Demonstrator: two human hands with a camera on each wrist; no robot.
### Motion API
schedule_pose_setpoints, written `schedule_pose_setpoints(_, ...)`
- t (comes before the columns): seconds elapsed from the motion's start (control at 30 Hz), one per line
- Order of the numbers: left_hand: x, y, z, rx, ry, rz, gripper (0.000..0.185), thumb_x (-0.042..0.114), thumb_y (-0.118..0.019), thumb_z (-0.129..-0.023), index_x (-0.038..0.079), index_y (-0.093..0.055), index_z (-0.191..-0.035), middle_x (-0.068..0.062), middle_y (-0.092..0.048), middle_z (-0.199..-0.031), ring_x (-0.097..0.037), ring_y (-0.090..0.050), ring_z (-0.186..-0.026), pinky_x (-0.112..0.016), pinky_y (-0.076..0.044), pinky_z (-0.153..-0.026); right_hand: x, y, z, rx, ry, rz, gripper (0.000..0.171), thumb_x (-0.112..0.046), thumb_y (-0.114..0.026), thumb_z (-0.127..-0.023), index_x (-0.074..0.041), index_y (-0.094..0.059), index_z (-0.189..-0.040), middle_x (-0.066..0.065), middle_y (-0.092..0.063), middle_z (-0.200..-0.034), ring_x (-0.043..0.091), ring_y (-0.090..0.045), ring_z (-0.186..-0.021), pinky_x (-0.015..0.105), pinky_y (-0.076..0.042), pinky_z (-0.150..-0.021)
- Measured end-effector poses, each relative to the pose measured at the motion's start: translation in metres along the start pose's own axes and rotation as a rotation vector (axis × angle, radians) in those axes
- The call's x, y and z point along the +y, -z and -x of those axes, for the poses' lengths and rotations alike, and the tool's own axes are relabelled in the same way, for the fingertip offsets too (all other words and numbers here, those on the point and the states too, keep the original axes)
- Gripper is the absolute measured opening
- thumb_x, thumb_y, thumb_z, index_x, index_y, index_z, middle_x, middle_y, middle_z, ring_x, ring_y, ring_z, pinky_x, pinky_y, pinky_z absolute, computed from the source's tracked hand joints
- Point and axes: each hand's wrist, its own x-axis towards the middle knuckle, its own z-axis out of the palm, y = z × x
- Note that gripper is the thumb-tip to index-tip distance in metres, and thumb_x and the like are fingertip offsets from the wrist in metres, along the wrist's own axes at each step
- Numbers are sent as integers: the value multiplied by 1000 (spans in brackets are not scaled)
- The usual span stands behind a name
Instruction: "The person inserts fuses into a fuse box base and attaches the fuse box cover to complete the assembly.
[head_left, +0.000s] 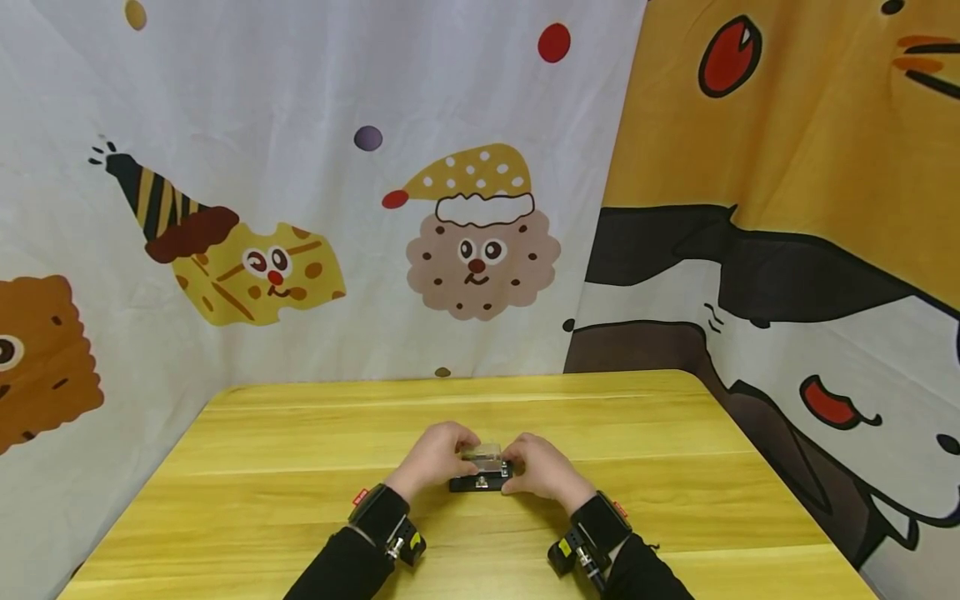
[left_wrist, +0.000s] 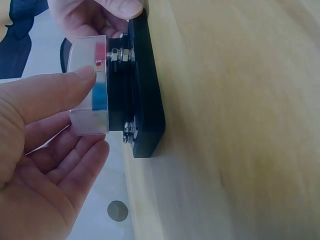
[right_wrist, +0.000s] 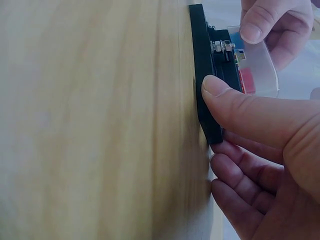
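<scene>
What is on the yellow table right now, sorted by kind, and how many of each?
Black base with metal bolts: 1
Clear plastic cover on that base: 1
Hands at it, left hand and right hand: 2
Total on the wooden table: 4
</scene>
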Motion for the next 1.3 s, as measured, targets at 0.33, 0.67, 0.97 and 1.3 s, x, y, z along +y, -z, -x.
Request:
schedule_pose_setpoints(0.33,-2,-3,2,-5,5,-2,31,10,-86,-75,4,-75,-103,-2,-67,-91,-13,-56,-78,-32,-48,-72,0,-1,-1,0,6,0,42,-23,-90,-72,-7,-73,-107,-1,-58,-98,17,-54,-87,39,-47,-82)
schedule_pose_setpoints(0.67,-3,-3,1,-9,11,-8,31,12,-86,-75,5,-76,-103,0,-66,-91,-13,-56,-78,-31,-48,-72,1,1,-1,-19,33,-4,45,-23,-90,-72,-5,-73,-110,1,-59,-98,17,-54,-87,39,-48,-82)
schedule_pose_setpoints(0.97,-3,-2,0,-7,-7,-8,31,11,-87,-74,3,-75,-102,-2,-67,-91,-13,-57,-77,-31,-48,-72,2,3,0,-25,43,-77,51,-25,-83,-82,-1,-64,-124,7,-61,-105,26,-59,-95,45,-49,-85)
schedule_pose_setpoints(1.3,-1,-2,1,-10,-30,-20,30,11,-87,-74,3,-76,-101,-3,-68,-91,-18,-61,-80,-31,-49,-72,-4,2,-4,153,122,-55,36,-21,-78,-86,-7,-69,-118,4,-65,-107,25,-60,-98,43,-50,-83)
